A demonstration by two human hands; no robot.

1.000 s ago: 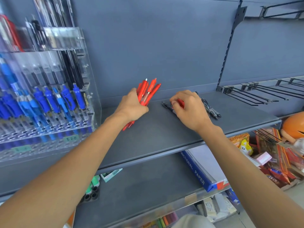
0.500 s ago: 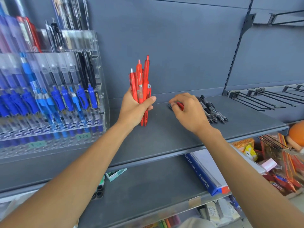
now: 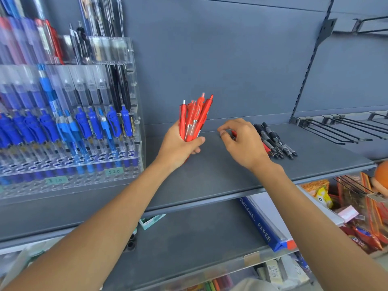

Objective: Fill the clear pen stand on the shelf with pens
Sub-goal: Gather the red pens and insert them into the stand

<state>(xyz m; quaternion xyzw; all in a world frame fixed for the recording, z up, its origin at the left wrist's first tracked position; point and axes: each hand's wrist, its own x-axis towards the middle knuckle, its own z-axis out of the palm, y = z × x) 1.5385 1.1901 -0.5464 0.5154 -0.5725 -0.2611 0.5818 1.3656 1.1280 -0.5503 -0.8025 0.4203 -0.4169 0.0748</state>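
Head view: a clear acrylic tiered pen stand (image 3: 137, 127) stands at the left of the frame on a grey metal shelf (image 3: 210, 177). Its rows hold many blue click pens (image 3: 84, 124), with slim black pens (image 3: 120, 89) at its right end and more pens in the top tier. Small price labels (image 3: 114, 171) are stuck on its front tiers.

Near the middle of the frame, just right of the stand, the left hand (image 3: 178, 145) is clenched round a bunch of red plastic click pens (image 3: 194, 116). It holds them roughly upright, leaning slightly right, with the tops fanned out above the fist.

Right of it, the right hand (image 3: 243, 143) hangs low over the shelf with its fingers curled above a single red pen (image 3: 234, 133) that runs under the palm. Whether the fingers actually pinch that pen cannot be told.

Just beyond this hand, a small cluster of black and grey pens (image 3: 275, 141) lies flat on the shelf. Black wire display hooks (image 3: 336, 133) jut out at the right edge. On the shelf below, a blue paper ream (image 3: 260, 225) lies flat at the lower right.
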